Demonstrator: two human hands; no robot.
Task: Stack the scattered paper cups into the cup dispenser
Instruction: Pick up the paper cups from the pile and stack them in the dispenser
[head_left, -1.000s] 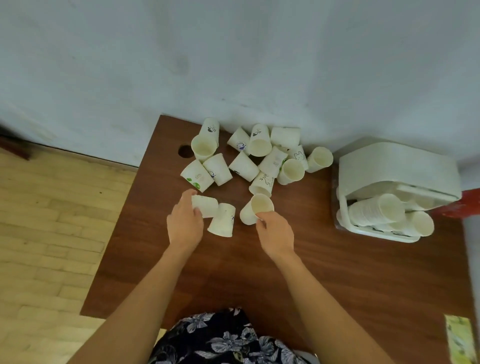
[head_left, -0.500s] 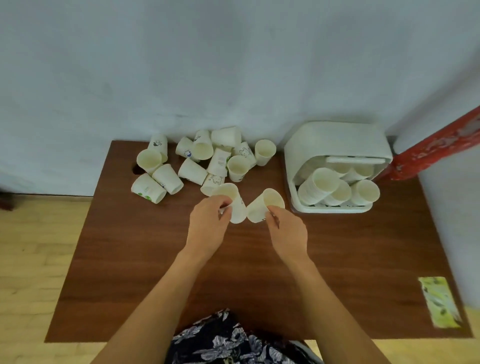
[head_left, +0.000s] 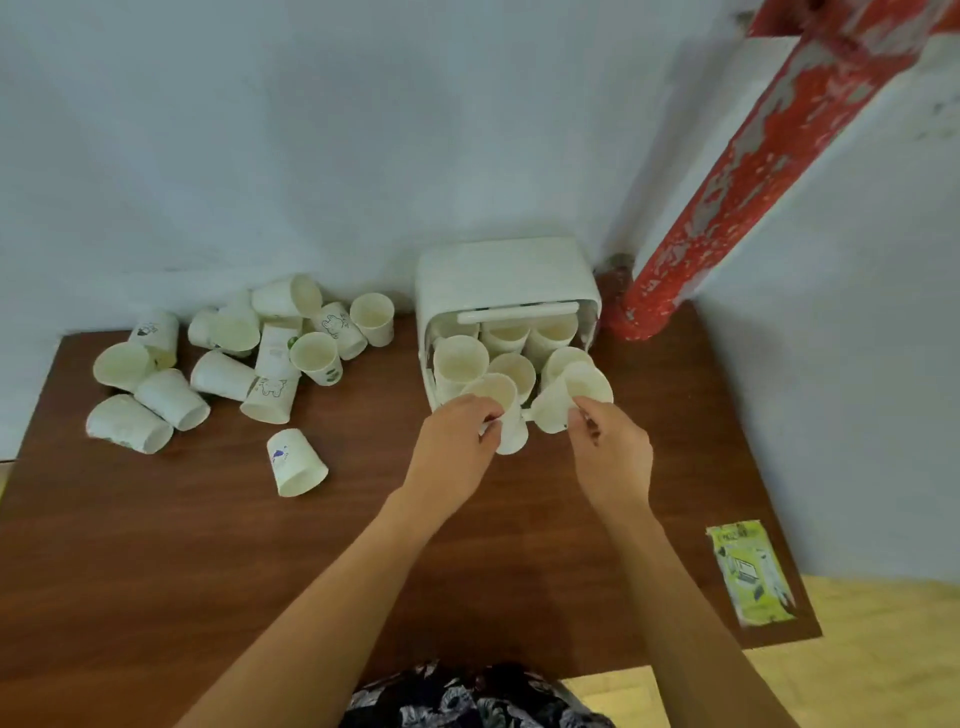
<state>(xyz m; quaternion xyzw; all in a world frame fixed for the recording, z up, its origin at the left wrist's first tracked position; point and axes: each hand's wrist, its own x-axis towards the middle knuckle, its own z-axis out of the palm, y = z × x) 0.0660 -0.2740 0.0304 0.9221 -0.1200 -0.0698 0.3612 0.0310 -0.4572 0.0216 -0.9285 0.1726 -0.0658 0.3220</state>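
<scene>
On the table (head_left: 156, 545), both hands had carried cups to the dispenser (head_left: 506, 273) (insertion imminent): left hand (head_left: 457, 441) gripped one cup (head_left: 501, 410), right hand (head_left: 610, 447) another cup (head_left: 563, 400).

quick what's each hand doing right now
Left hand: pinching a paper cup at the dispenser.
Right hand: gripping another paper cup.

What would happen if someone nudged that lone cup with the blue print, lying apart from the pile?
The lone cup lies on its side, so it would probably roll in a curve, being tapered. It looks like thin paper, likely light and easily squashed. The smooth table would hardly slow it.
</scene>
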